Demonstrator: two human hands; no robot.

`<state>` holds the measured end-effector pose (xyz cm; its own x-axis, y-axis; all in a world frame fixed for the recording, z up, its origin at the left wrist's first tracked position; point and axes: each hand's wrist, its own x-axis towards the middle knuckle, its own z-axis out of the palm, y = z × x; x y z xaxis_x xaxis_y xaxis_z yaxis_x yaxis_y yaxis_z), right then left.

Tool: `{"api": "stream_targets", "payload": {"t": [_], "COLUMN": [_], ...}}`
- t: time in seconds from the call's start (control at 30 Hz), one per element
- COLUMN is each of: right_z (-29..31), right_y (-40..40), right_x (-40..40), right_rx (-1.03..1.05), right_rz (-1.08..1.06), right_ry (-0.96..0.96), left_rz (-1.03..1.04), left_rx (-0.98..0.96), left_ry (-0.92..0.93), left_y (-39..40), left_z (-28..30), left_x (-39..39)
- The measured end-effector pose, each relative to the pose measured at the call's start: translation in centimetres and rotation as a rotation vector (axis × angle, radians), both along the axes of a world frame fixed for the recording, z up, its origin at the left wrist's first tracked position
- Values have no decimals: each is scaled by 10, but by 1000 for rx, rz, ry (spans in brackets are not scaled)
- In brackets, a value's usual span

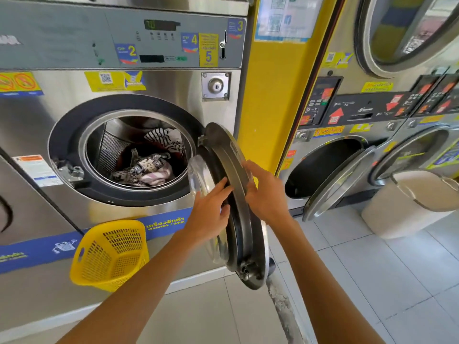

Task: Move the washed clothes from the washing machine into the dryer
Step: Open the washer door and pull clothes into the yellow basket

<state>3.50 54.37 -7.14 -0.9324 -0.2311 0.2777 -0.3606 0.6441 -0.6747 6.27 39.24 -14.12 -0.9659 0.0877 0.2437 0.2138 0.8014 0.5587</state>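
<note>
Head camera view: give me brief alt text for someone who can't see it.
Both hands, left hand and right hand, touch the open washer door. Washed clothes lie in the drum; a yellow basket stands below.

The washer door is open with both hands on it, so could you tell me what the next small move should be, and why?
Probably let go of the washer door and reach the left hand into the drum for the patterned clothes. The door already stands wide open, both hands, the right hand included, rest on its rim holding nothing, the clothes lie in full view, and the yellow basket waits below.
</note>
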Motion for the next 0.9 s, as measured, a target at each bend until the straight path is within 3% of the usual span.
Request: {"api": "stream_targets", "payload": {"t": [0.13,0.27,0.5,0.63,0.9], "right_z": [17,30,-6,-38,-95], "right_y": [-9,-59,-159,-217,-337], "right_x": [6,8,-19,-50,-127], "right_rx": [63,-33,-69,-7,163], "right_rz": [-11,179,369,401,522], "right_ry": [131,222,-16,-108,-215], "left_rz": [102,127,349,446,537], "left_rx": [181,200,220,252,312], "left_ry": [-69,-110,-213,-174,-313], "left_y": [-20,-63,-152,-203,-317], "left_z": [4,-3,-9,-21,-58], "left_x": [16,26,26,5,-53]}}
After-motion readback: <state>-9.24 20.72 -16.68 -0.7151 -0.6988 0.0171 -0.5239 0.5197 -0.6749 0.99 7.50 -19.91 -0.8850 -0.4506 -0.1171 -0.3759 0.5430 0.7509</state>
